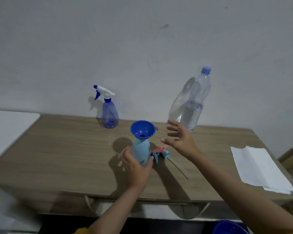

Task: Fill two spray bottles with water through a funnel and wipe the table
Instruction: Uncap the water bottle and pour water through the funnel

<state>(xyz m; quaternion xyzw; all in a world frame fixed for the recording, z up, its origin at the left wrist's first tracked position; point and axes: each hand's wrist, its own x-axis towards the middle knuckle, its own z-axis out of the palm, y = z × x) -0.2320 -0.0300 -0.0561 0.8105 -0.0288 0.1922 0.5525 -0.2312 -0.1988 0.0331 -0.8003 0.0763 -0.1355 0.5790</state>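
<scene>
A light-blue spray bottle [140,150] stands mid-table with its head off and a blue funnel [142,129] seated in its neck. My left hand [136,166] grips the bottle's lower body. Its pink and blue spray head [160,153] with a long dip tube lies on the table just to the right. My right hand [179,138] hovers open with fingers spread, between the funnel and a capped clear water bottle [195,102], which is about half full. A transparent blue spray bottle [109,114] with a white and blue trigger head stands at the back by the wall.
The wooden table [57,157] stands against a grey wall. Folded white paper towels [260,168] lie at the table's right end. A white surface [7,129] adjoins on the left. A blue bowl rim [230,228] shows at the bottom right, below the table edge.
</scene>
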